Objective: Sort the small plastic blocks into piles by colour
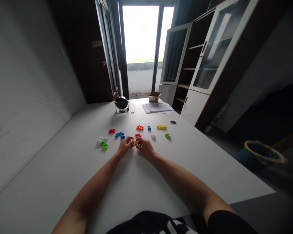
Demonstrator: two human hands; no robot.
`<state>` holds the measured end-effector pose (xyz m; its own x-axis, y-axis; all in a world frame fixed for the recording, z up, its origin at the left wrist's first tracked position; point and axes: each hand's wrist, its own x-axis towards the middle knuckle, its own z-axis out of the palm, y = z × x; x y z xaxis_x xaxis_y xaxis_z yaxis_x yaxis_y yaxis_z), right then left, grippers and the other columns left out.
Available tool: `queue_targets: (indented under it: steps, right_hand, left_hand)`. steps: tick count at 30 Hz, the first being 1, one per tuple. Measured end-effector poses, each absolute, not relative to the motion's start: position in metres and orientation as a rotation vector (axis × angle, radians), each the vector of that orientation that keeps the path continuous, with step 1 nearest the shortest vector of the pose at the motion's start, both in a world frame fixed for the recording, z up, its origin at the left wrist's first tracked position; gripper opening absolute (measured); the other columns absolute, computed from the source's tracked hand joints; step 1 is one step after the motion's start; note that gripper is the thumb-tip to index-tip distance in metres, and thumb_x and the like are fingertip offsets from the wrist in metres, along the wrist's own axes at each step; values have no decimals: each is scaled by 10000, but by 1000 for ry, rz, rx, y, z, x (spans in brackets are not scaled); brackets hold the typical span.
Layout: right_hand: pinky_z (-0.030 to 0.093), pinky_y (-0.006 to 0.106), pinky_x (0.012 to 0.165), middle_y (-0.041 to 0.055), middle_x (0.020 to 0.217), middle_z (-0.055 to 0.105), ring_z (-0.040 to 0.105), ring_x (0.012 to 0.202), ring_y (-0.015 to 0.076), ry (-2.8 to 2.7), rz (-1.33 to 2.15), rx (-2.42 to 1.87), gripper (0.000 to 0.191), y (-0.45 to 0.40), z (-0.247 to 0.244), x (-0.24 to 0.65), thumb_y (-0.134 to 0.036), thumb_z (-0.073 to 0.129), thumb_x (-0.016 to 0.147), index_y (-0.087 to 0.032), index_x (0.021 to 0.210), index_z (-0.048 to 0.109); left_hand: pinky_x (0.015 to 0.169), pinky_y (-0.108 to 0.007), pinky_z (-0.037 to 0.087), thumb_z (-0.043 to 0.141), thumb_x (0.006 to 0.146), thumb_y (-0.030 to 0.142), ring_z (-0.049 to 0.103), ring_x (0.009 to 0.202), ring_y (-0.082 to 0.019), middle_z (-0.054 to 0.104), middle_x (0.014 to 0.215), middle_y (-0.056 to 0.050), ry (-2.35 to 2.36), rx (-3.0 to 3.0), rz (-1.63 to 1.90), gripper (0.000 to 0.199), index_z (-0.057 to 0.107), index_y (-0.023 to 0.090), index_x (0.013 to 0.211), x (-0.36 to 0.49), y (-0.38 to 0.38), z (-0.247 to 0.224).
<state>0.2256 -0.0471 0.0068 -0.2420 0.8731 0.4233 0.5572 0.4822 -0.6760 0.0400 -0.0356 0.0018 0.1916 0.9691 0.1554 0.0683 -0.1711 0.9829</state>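
Observation:
Both my hands meet over the middle of the white table (pixel 175 162). My left hand (pixel 125 146) and my right hand (pixel 145 147) pinch a small yellow plastic piece (pixel 135 142) between their fingertips, and the fingers hide most of it. A red piece (pixel 138 136) lies just beyond my fingers. Other small plastic puzzle-like pieces are scattered farther ahead: blue ones (pixel 119 135) and a green and white heap (pixel 102 143) to the left, and an orange piece (pixel 140 127), a longer yellow piece (pixel 161 127) and a green piece (pixel 167 136) to the right.
A small round desk fan (pixel 121 104) and an open cardboard box (pixel 154 97) stand at the table's far end, beside a stack of papers (pixel 157 107). A glass-fronted cabinet (pixel 210 55) stands to the right, with a wastebasket (pixel 263 152) on the floor.

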Motion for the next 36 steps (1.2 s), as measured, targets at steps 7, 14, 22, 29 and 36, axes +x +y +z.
queue_targets:
  steps: [7, 14, 22, 29, 36]
  right_hand:
    - [489, 250, 667, 8, 837, 722, 651, 670, 142, -1934, 506, -1076, 185, -46, 4, 226, -239, 617, 877, -233, 1058, 654]
    - [504, 269, 655, 23, 863, 729, 662, 695, 162, -1866, 551, -1115, 179, -45, 4, 227, -324, 589, 931, -242, 1077, 652]
    - [524, 287, 690, 35, 840, 737, 688, 738, 182, -1815, 647, -1152, 257, -43, 6, 229, -408, 653, 907, -226, 1088, 675]
    - [543, 294, 691, 15, 852, 725, 681, 726, 171, -1843, 627, -1084, 280, -43, 2, 229, -297, 641, 881, -240, 1153, 611]
    - [529, 283, 658, 8, 874, 688, 655, 711, 161, -1872, 565, -1046, 236, -48, 6, 229, -276, 568, 907, -243, 1141, 555]
  left_hand:
    - [492, -226, 403, 589, 890, 455, 538, 518, -110, 603, 643, 8, 1074, 1538, 1107, 317, 662, 148, 925, 41, -38, 8]
    - [591, -261, 476, 667, 837, 400, 637, 631, -139, 684, 788, -37, 1003, 1397, 1142, 316, 641, 145, 1024, 40, -37, 4]
    - [711, -314, 536, 751, 811, 428, 681, 742, -159, 692, 983, -77, 934, 1401, 1152, 400, 623, 158, 1078, 40, -38, 2]
    - [733, -317, 535, 753, 797, 387, 679, 759, -164, 698, 964, -65, 929, 1437, 1132, 356, 633, 162, 1045, 39, -39, 4]
    - [636, -275, 487, 669, 865, 443, 635, 674, -146, 694, 828, -57, 961, 1447, 1090, 351, 644, 147, 1051, 40, -42, 11]
